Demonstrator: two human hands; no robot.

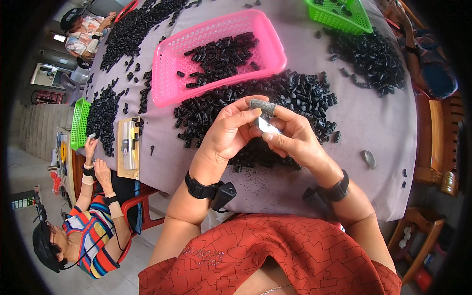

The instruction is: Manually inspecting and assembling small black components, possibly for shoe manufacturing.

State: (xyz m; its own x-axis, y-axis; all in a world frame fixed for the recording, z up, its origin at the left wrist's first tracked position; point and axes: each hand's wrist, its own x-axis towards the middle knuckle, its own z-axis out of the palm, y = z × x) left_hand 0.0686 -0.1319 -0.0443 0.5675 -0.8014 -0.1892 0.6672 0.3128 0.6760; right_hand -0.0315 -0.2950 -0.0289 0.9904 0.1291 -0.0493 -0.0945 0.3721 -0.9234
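Observation:
My two hands meet above a heap of small black cylindrical plastic parts [305, 93]. A grey fabric finger sleeve [263, 106] covers the tip of my right index finger. The thumb and index finger of my left hand [223, 132] are closed on the end of that sleeve. Below it, a small shiny white strip [268, 128] lies between the hands; its exact kind is unclear. My right hand [301, 140] is closed, with its thumb pressed on this strip. Another grey finger sleeve [369, 160] rests on the cloth to the right.
Beyond the heap stands a pink basket [162, 73] with more black parts. Green baskets [80, 123] and further heaps [371, 61] spread across the cloth-covered table [162, 169]. A wooden board [123, 169] lies at left, near a seated person [93, 236]. Others sit around the table.

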